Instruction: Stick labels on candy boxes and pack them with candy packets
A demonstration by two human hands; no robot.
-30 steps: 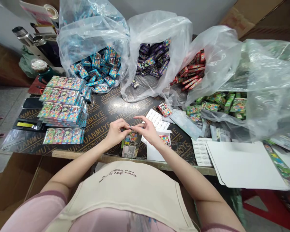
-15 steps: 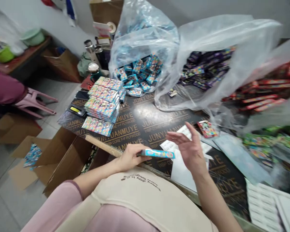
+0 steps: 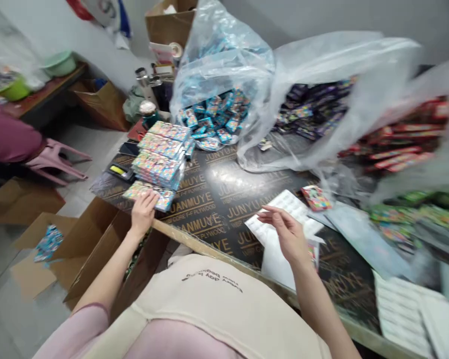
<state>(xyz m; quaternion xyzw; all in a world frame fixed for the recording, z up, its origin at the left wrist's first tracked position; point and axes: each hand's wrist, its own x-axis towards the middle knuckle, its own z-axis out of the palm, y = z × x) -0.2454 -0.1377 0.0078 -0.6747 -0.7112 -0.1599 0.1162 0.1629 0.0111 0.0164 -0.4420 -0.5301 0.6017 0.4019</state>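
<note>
My left hand (image 3: 144, 212) is at the near end of the stack of flat, shiny wrapped packs (image 3: 159, 169), with its fingers over the front edge of the nearest pack (image 3: 164, 198). That pack has a colourful printed top and blue sides; the thumb is hidden. My right hand (image 3: 289, 237) hovers over white label sheets (image 3: 289, 209) near the table's front edge, fingers stretched out, nothing visible in them. Partly hidden behind its wrist is a small colourful item (image 3: 314, 253). A red-edged colourful pack (image 3: 317, 198) lies just beyond the sheets.
Clear plastic bags of blue packs (image 3: 213, 117), purple packs (image 3: 310, 112) and red packs (image 3: 407, 134) line the back of the dark plywood table (image 3: 194, 209). Open cardboard boxes (image 3: 93, 244) stand at the lower left. A person sits on a pink stool (image 3: 60, 157) further left.
My left hand has moved left with the blue-sided pack from the table's front edge to the near end of the stack. My right hand has shifted slightly, its fingers closer together.
</note>
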